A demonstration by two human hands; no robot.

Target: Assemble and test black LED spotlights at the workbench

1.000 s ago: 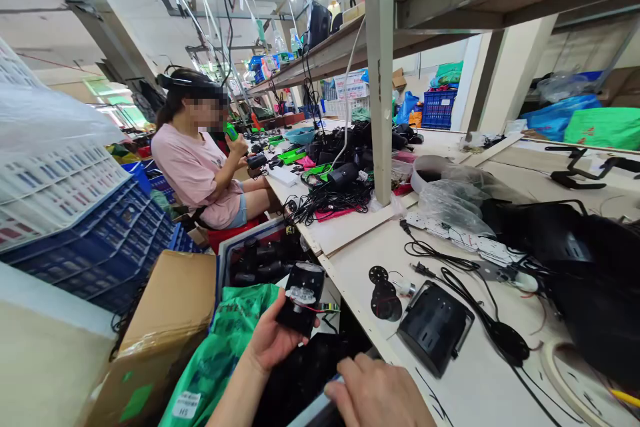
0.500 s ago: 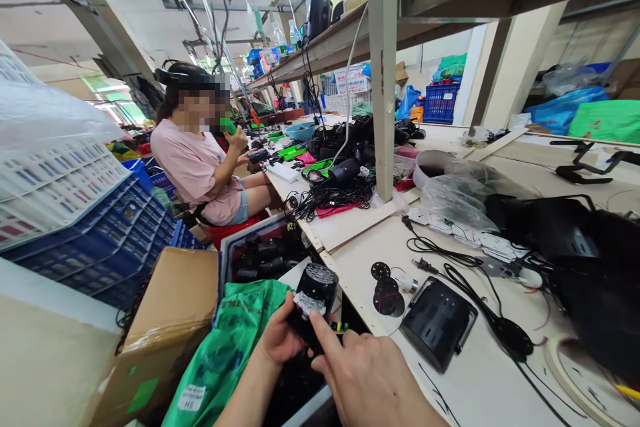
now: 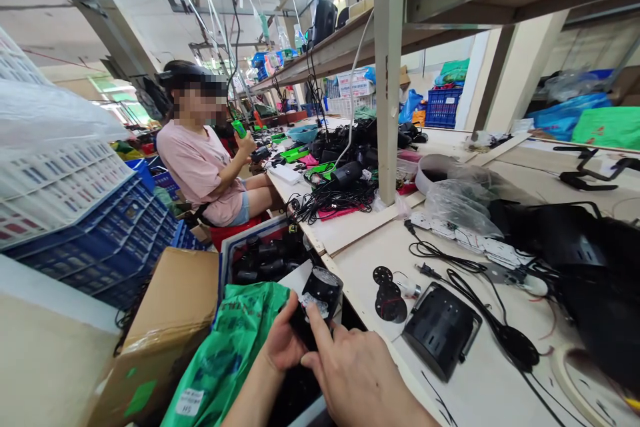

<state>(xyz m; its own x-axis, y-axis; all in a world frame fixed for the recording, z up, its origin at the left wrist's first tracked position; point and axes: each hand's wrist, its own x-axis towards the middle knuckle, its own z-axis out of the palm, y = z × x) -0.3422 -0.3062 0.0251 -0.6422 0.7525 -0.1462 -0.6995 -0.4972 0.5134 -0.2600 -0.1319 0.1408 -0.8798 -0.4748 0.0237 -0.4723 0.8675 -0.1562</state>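
A black cylindrical housing (image 3: 323, 287) with a round end and a shiny, crinkled patch on its side is tilted in my left hand (image 3: 284, 340), whose thumb and fingers are wrapped around it. My right hand (image 3: 355, 367) has its index finger stretched out, with the tip on the shiny patch. Its other fingers are partly bent, and its thumb is near the lower part of the housing. Beneath my hands is a bin (image 3: 223, 247) with several black parts. On the table to the right lies a larger black housing with a bracket (image 3: 443, 330).
A green bag (image 3: 225, 340) and a cardboard box (image 3: 175, 307) stand at left, by stacked crates (image 3: 100, 233). Black cables (image 3: 480, 300), round black plates (image 3: 390, 300) and a tape roll (image 3: 575, 373) lie on the table (image 3: 360, 253). A shelf post (image 3: 389, 80) rises behind. A person (image 3: 200, 160) sits at the far left.
The housing has tipped slightly and shifted a little right and down in view. My index finger stays on its patch. The seated person has lowered the green object a little from face height.
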